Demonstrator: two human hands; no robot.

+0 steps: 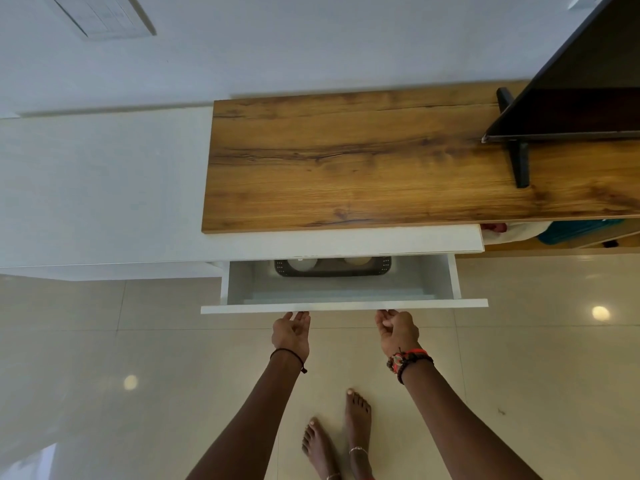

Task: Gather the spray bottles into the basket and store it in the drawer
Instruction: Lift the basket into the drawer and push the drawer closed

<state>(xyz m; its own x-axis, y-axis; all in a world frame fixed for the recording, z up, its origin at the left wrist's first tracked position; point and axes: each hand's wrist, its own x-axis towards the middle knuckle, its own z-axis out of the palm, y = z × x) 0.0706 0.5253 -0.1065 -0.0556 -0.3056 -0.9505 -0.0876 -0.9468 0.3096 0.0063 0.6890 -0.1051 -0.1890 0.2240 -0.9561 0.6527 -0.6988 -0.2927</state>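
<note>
Now my left grip and right grip are loosely apart, clamping nothing, touching the front edge of the open drawer. The basket of spray bottles sits at its back edge. I'd judge storing nearly done: next, an even push from both shuts it.

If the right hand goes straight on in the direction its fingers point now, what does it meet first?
The white drawer front: the right hand points at its lower edge and seems to touch it, though depth is unclear.
</note>
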